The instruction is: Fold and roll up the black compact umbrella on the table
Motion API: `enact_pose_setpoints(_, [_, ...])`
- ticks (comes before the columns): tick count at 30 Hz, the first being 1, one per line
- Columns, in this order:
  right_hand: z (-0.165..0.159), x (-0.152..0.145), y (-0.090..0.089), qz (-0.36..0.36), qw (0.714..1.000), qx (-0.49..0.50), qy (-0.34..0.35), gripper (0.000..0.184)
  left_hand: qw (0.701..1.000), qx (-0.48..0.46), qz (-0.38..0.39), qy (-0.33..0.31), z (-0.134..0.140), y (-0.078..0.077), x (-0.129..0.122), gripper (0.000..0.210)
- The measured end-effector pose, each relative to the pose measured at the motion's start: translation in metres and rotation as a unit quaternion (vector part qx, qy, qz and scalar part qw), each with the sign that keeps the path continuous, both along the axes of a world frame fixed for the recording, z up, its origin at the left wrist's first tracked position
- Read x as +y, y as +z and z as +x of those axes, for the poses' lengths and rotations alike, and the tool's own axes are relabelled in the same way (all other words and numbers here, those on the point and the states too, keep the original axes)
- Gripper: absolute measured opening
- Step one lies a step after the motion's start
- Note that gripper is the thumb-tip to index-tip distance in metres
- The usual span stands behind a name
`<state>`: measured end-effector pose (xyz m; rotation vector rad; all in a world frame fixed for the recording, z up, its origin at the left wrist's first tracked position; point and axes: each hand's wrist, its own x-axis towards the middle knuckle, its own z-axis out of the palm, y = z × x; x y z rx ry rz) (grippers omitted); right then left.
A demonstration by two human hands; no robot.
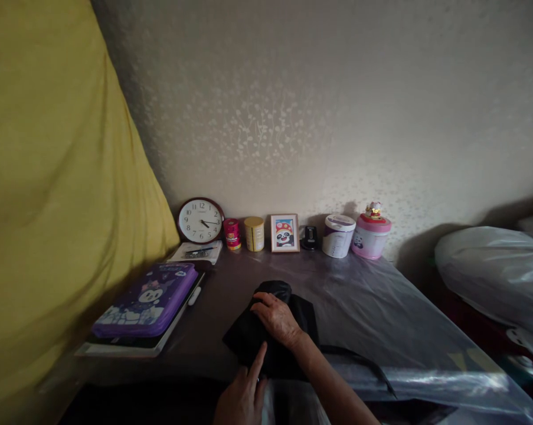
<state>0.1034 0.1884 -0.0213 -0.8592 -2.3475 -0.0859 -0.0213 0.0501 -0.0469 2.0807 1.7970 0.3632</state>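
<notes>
Steadying black fabric (283,361) under right hand (275,319), apparently; left hand (243,392) just nearer, index extended. Can't tell if either grips.

From the black fabric (281,357) on the grey bench (359,307): purple case (149,304) with white cartoon print, nine o'clock; yellow curtain (58,177), ten; pale-sprigged beige-grey wall (266,127), twelve; pink-and-white tub (370,241), two.
</notes>
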Motion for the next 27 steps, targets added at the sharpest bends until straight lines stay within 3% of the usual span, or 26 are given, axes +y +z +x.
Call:
enact_pose_setpoints(4, [0.0, -0.003, 0.004, -0.011, 1.0, 0.01, 0.01, 0.018, 0.999, -0.02, 0.031, 0.001, -0.004, -0.012, 0.001, 0.052])
enact_pose_setpoints(8, [0.012, -0.016, 0.005, -0.034, 0.996, 0.08, 0.013, 0.019, 0.996, -0.03, 0.086, -0.003, -0.009, -0.026, 0.004, 0.051])
enact_pose_setpoints(13, [0.037, -0.028, -0.007, -0.032, 0.99, 0.138, -0.007, 0.019, 0.987, -0.049, 0.148, -0.027, -0.014, -0.04, 0.007, 0.05])
enact_pose_setpoints(18, [0.045, 0.0, -0.021, -0.023, 0.993, 0.101, -0.057, 0.026, 0.984, -0.068, 0.164, -0.032, -0.015, -0.04, 0.006, 0.051])
enact_pose_setpoints(22, [0.042, 0.019, -0.019, -0.021, 0.986, 0.107, -0.124, 0.029, 0.989, -0.065, 0.134, -0.021, -0.015, -0.039, 0.005, 0.051])
enact_pose_setpoints(24, [0.039, 0.018, -0.016, -0.018, 0.987, 0.111, -0.118, 0.028, 0.99, -0.068, 0.125, -0.015, -0.016, -0.04, 0.005, 0.051])
enact_pose_setpoints(27, [0.033, 0.009, -0.013, -0.019, 0.994, 0.096, -0.055, 0.025, 0.989, -0.079, 0.123, -0.016, -0.016, -0.041, 0.006, 0.051])
